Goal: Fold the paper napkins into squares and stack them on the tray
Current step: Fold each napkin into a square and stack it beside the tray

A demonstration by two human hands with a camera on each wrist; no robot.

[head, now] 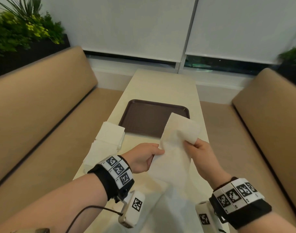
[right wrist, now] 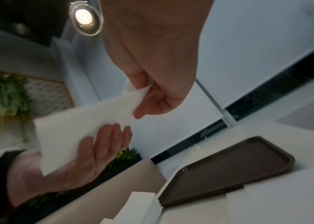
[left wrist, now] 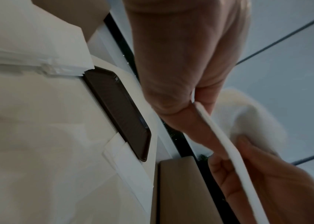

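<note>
Napkin [head: 174, 148] white, long, limp, pinched by left hand [head: 142, 158], right hand [head: 202, 153] grips

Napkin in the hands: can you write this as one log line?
left hand: holds napkin | right hand: pinches napkin | tray: no napkins

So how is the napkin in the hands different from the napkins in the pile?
The held napkin is up in the air, pinched by the left hand and right hand; the napkin pile lies on the table. The held napkin is one bent sheet; the napkin pile has many flat layers. Both are white paper, and neither is on the tray.
</note>
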